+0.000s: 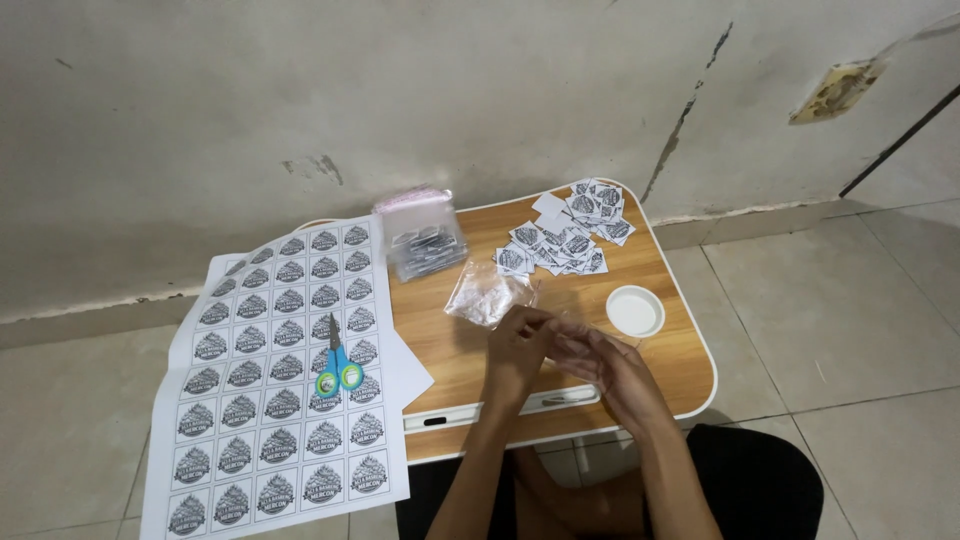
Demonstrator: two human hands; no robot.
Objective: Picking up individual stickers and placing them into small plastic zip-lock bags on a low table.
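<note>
Both forearms come up from the bottom of the view, and the left hand point(517, 352) and right hand point(610, 368) meet over the near edge of the small wooden lap table point(460, 345), fingers pinched together on a small clear plastic bag point(565, 335) (it is thin and see-through, so its edges are hard to trace). The bag sits between the fingertips, just above the tabletop, close in where both hands can work it.

Just beyond the hands on the table lies a crumpled heap of clear bags point(488, 295), within easy reach. Farther back, toward the table's far right corner, a loose pile of cut square labels point(568, 232) is spread out. A filled bag of labels point(425, 245) rests at the far left corner. Right of the hands, a shallow white round dish point(635, 310) sits on the wood; what it holds cannot be seen.

Draped off the table's left side, an uncut printed label sheet point(280, 380) hangs toward the tiled floor point(850, 300), with blue-and-green scissors point(338, 365) parked on top, apparently pinning it down.
</note>
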